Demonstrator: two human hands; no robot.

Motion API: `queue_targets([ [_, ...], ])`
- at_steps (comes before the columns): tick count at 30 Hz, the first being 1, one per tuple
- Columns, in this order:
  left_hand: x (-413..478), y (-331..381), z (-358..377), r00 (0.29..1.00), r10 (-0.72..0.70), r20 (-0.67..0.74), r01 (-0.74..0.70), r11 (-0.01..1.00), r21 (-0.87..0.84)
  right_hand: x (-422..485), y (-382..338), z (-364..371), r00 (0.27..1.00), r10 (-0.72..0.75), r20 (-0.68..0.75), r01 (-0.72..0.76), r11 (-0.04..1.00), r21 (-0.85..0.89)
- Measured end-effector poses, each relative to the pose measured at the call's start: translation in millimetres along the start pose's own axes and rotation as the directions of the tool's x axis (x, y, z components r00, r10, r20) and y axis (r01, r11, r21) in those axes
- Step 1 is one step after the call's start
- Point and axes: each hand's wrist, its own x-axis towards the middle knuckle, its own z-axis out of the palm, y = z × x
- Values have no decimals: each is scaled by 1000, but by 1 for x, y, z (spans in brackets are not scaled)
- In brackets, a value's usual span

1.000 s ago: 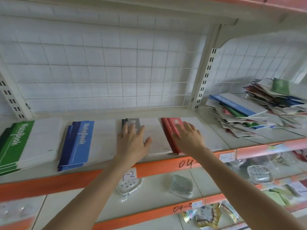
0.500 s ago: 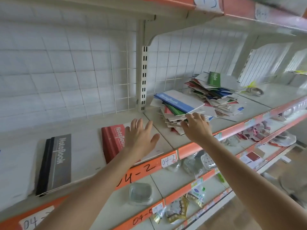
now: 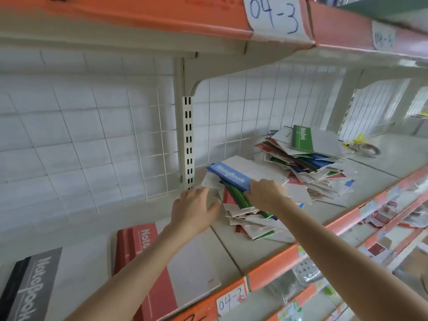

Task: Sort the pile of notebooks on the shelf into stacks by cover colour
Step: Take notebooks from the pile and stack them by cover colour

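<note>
I read a handwritten label 04-3 [image 3: 275,16] on the overhead orange rail [image 3: 139,10], and a label 04-2 [image 3: 231,303] on the shelf [image 3: 382,163] front edge. A slotted white upright [image 3: 188,144] divides the wire grid back panel [image 3: 92,135]. Toward the shelf's far right end lies a tape roll [image 3: 366,149] with a yellow scrap [image 3: 354,138] just beside it. On the lower tiers sit bagged goods [image 3: 303,272], too blurred to identify.

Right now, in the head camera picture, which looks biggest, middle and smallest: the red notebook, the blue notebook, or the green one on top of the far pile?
1. red notebook, nearest the camera.
2. blue notebook.
3. green notebook, farthest away.
Nearness causes this; their real sizes may well match.
</note>
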Motion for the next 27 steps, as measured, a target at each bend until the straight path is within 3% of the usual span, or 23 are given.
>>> queue_targets([
  [3, 20, 13, 1, 995, -92, 29, 96, 958, -271, -5, -5, 7, 985, -110, -135, 79, 972, -219],
  [6, 30, 29, 5, 977, -196, 89, 210, 783, -585, -4, 4, 1, 980, -71, -186, 64, 997, -40],
  [8, 32, 40, 5, 937, -298, 180, 327, 575, -750, -2, 11, -9, 979, -71, -189, 81, 996, 48],
  [11, 31, 52, 3, 874, -337, 350, 426, 183, -886, -18, 8, -20, 951, -240, -193, 248, 969, 19],
  [13, 28, 61, 4, 842, -320, 435, 427, -99, -899, -33, 0, -16, 877, -440, -191, 434, 898, -74],
  [14, 25, 63, 7, 836, -355, 418, 382, -169, -909, -42, -3, -13, 814, -538, -219, 528, 842, -106],
  [16, 12, 70, 10, 812, -481, 330, 264, -200, -943, -47, 2, -3, 675, -642, -365, 663, 744, -82],
  [17, 4, 72, 10, 792, -537, 291, 222, -191, -956, -46, 8, 0, 654, -626, -424, 690, 724, -6],
  [19, -12, 68, 11, 749, -607, 265, 185, -192, -964, -34, 20, 7, 732, -594, -334, 661, 738, 137],
  [21, -30, 59, 9, 686, -671, 280, 169, -227, -959, -16, 33, 15, 818, -570, -75, 575, 806, 139],
  [23, -48, 49, 6, 626, -720, 300, 156, -261, -952, -4, 39, 20, 821, -569, 37, 566, 821, 71],
  [27, -80, 43, 1, 611, -739, 283, 151, -242, -958, 5, 33, 33, 828, -531, -179, 545, 837, 41],
])
